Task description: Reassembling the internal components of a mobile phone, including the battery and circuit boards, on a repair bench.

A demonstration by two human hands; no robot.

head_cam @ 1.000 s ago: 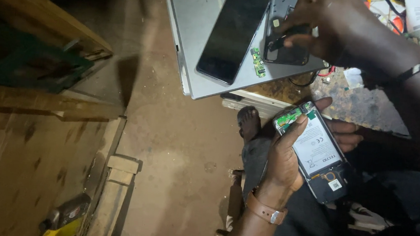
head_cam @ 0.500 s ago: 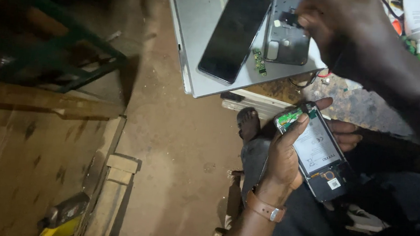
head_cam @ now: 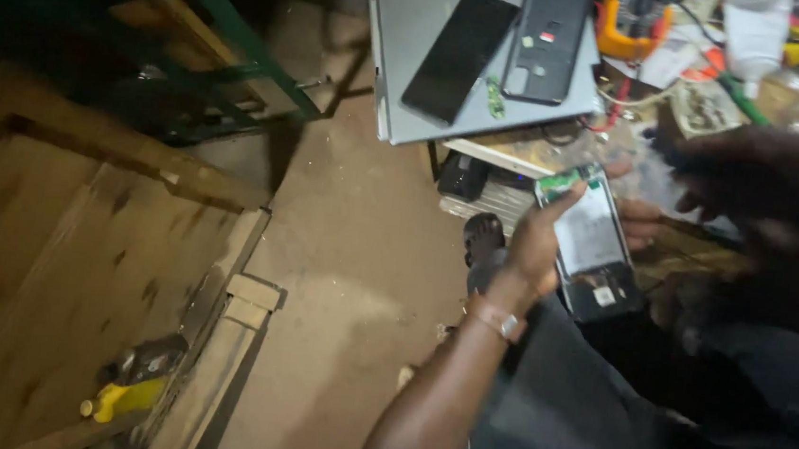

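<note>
My left hand holds an opened phone, back cover off, with a white battery and a green circuit board at its top end. My right hand hovers blurred to the right of the phone, fingers spread loosely, with nothing visible in it. On a grey panel at the top lie a black phone screen and a dark phone back cover. A small green board piece lies between them.
A yellow multimeter, wires and small parts crowd the bench at top right. A green metal frame and wooden planks stand at left. A yellow-handled tool lies at bottom left. Brown dirt floor runs down the middle.
My right hand has drawn back from the dark back cover on the grey panel to beside the opened phone. The cover now lies alone. The view has shifted left and down.
</note>
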